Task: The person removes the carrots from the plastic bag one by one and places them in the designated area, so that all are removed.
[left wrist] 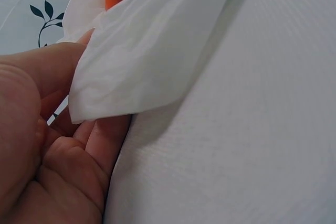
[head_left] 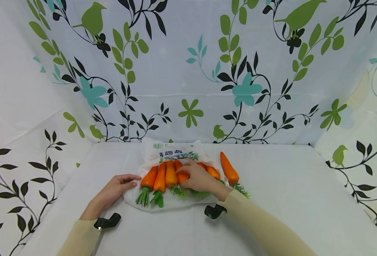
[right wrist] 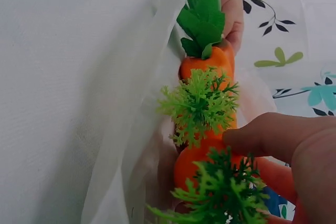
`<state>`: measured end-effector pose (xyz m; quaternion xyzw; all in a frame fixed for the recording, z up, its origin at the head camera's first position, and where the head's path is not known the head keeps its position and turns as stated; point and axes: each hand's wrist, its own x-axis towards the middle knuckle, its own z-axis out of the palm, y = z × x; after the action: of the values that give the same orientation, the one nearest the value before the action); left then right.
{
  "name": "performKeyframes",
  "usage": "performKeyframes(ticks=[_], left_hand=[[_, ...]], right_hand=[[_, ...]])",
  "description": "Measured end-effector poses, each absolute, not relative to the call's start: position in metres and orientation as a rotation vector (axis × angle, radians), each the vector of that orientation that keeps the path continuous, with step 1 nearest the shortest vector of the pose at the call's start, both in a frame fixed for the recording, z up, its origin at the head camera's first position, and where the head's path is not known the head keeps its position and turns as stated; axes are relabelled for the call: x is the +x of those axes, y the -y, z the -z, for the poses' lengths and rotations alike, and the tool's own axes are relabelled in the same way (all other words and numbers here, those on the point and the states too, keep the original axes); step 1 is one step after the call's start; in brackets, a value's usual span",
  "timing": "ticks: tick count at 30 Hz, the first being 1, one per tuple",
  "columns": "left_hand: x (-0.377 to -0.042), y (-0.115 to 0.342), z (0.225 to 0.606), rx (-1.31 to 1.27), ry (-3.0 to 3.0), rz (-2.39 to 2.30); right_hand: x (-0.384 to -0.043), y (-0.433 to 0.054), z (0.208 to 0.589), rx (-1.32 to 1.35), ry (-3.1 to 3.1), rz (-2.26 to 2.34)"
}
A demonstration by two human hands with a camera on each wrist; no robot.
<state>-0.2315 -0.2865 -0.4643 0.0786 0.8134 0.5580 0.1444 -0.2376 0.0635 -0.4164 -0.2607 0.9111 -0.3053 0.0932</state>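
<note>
Several artificial carrots [head_left: 171, 173] lie side by side inside the opening of a white plastic bag [head_left: 175, 203] on the table [head_left: 287, 192], with narrow ends toward twelve o'clock and green tops toward six. Their skin is smooth and bright orange, and the third from the left is more yellowish. The tops are of different kinds: the leftmost carrot has a bundle of straight stalks, the next one broad leaves, and others have feathery sprigs. At the twelve o'clock side, the bag carries blue lettering with some green print. One loose carrot [head_left: 229, 169] rests just beside the bag at three o'clock, its tip toward eleven and its leaves toward five.

Of the two hands, the right hand [head_left: 194, 176] reaches over the row and grips a carrot near its leafy end, the thumb pressed on the orange surface; its forearm extends toward four o'clock. The left hand [head_left: 119, 188] is at the nine o'clock side, where it holds the thin edge of the bag, with some fingers hidden beneath the plastic. Its forearm extends toward seven o'clock.
</note>
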Motion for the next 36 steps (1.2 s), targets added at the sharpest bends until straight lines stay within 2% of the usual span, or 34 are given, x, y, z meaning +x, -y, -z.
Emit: performKeyframes(ticks=[19,36], left_hand=[[-0.231,0.284,0.465,0.222,-2.339,-1.617],[-0.230,0.283,0.465,0.207,-2.343,-1.624]], right_hand=[[-0.234,-0.082,0.412,-0.728,-2.595,1.250],[-0.226,-0.105,0.400,-0.634,-2.547,1.361]])
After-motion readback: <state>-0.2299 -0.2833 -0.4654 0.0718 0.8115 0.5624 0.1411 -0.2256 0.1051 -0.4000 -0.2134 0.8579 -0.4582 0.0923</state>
